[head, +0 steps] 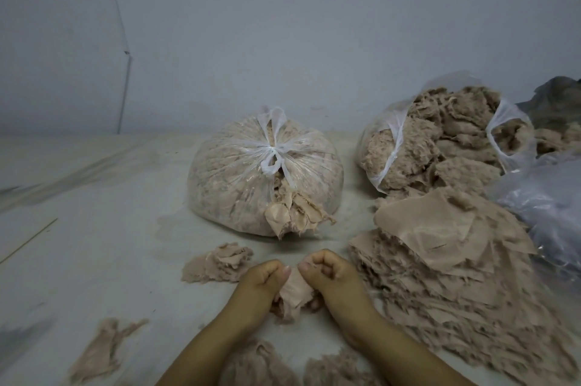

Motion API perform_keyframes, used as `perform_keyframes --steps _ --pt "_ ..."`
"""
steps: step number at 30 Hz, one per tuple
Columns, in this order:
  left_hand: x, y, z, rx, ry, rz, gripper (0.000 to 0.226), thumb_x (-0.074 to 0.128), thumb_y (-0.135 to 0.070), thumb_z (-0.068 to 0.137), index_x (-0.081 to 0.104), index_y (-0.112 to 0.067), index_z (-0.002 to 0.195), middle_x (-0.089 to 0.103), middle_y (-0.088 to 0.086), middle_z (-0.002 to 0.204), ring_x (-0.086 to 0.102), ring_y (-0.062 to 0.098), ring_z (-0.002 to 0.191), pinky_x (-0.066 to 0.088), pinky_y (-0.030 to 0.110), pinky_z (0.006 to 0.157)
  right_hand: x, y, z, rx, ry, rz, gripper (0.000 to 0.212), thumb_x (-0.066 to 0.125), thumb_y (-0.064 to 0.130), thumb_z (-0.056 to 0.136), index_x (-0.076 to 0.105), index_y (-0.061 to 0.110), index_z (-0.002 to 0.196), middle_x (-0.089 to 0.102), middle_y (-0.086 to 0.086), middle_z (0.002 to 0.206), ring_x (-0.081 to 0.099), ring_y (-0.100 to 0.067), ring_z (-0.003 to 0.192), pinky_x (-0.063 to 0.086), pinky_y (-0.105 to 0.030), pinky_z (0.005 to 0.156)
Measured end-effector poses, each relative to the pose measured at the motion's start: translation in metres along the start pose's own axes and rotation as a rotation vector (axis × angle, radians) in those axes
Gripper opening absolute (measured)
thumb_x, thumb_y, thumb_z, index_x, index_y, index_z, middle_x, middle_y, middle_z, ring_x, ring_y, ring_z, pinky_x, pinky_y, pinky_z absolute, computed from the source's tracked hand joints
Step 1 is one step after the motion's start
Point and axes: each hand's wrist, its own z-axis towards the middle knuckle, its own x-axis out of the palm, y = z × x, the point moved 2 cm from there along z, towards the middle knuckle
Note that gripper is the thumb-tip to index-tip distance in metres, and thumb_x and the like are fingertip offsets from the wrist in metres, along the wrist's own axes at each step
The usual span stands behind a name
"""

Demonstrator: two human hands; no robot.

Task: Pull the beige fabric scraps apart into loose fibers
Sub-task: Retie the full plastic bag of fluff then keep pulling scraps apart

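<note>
Both hands, left hand and right hand, pinched one beige scrap between clenched fingers; gripped so close together, it might tear in chunks rather than fibers.

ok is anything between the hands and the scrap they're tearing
Nothing visible. The left hand and right hand both already grip the scrap directly, one on each side of it. The stack lies to the right, and the tied bag sits behind, apart from them.
</note>
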Motion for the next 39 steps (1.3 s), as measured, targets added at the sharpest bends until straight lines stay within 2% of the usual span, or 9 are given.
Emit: perform_keyframes --steps 6,12,19,21,24,29,32,35,39 --pt "0.005 -0.004 -0.003 -0.05 0.026 -0.11 0.018 0.058 -0.025 0.091 0.06 -0.012 0.078 0.065 0.005 0.067 0.061 0.019 0.063 0.049 0.025 0.053 0.001 0.002 -0.002 -0.026 -0.003 -0.066 0.017 0.054 0.017 0.097 0.058 0.007 0.083 0.057 -0.005 0.05 0.049 -0.015 0.041 0.039 -0.024 0.041" --pt "-0.002 -0.012 0.002 0.099 -0.191 0.137 0.031 0.053 -0.011 0.094 0.052 -0.016 0.063 0.05 -0.014 0.051 0.044 -0.003 0.049 0.035 0.011 0.049 0.0 0.004 0.0 -0.086 -0.068 -0.116 0.02 0.059 0.02 0.093 0.059 0.012 0.074 0.049 0.005 0.044 0.041 -0.004 0.036 0.031 -0.016 0.042" --pt "-0.034 -0.01 0.009 0.127 -0.31 0.394 0.026 0.059 -0.015 0.091 0.065 -0.021 0.067 0.063 -0.011 0.068 0.058 0.011 0.07 0.038 0.009 0.06 -0.007 0.001 0.004 -0.029 -0.18 -0.186 0.029 0.065 0.022 0.089 0.053 0.012 0.065 0.044 0.006 0.044 0.036 -0.005 0.04 0.031 -0.02 0.046" --pt "-0.052 -0.006 0.01 0.088 -0.38 0.471 0.02 0.059 -0.019 0.091 0.07 -0.029 0.079 0.069 -0.011 0.089 0.062 0.014 0.091 0.038 0.007 0.073 -0.013 0.002 0.006 -0.018 -0.196 -0.212 0.027 0.062 0.023 0.092 0.053 0.011 0.069 0.045 0.003 0.047 0.036 -0.005 0.038 0.03 -0.019 0.045" --pt "-0.064 0.005 0.007 -0.036 -0.415 0.574 0.023 0.058 -0.036 0.09 0.066 -0.027 0.11 0.065 -0.004 0.118 0.057 0.014 0.106 0.038 0.025 0.083 -0.011 0.011 0.01 -0.039 -0.157 -0.153 0.015 0.058 0.024 0.094 0.059 0.014 0.083 0.053 -0.004 0.056 0.046 -0.012 0.046 0.037 -0.025 0.047" --pt "-0.066 0.003 0.008 -0.071 -0.56 0.823 0.063 0.047 -0.064 0.084 0.041 -0.026 0.134 0.062 0.006 0.117 0.059 0.027 0.105 0.044 0.034 0.077 0.015 0.035 0.03 0.001 -0.101 -0.124 0.032 0.07 0.036 0.084 0.05 0.035 0.109 0.063 0.001 0.076 0.064 -0.013 0.061 0.056 -0.033 0.059" --pt "-0.061 -0.004 0.004 0.005 -0.645 0.942 0.047 0.045 -0.06 0.087 0.05 -0.025 0.118 0.052 0.001 0.107 0.062 0.024 0.086 0.039 0.029 0.061 0.029 0.042 0.043 0.064 -0.118 -0.016 0.039 0.071 0.029 0.085 0.044 0.029 0.113 0.064 -0.002 0.087 0.062 -0.015 0.058 0.054 -0.029 0.051" --pt "-0.051 -0.006 0.004 0.189 -0.579 0.896 0.015 0.053 -0.036 0.092 0.061 -0.023 0.096 0.046 -0.007 0.097 0.059 0.013 0.077 0.037 0.024 0.056 0.034 0.043 0.049 0.155 -0.179 0.196 0.033 0.06 0.011 0.093 0.049 0.007 0.124 0.059 -0.007 0.072 0.055 -0.012 0.048 0.05 -0.021 0.045" --pt "-0.037 -0.009 0.003 0.347 -0.423 0.798 0.007 0.057 -0.024 0.092 0.064 -0.022 0.093 0.052 -0.013 0.087 0.053 0.001 0.074 0.038 0.014 0.062 0.029 0.041 0.035 0.04 -0.126 0.1 0.006 0.055 0.008 0.095 0.055 0.007 0.089 0.055 -0.008 0.063 0.049 -0.008 0.04 0.04 -0.019 0.038"
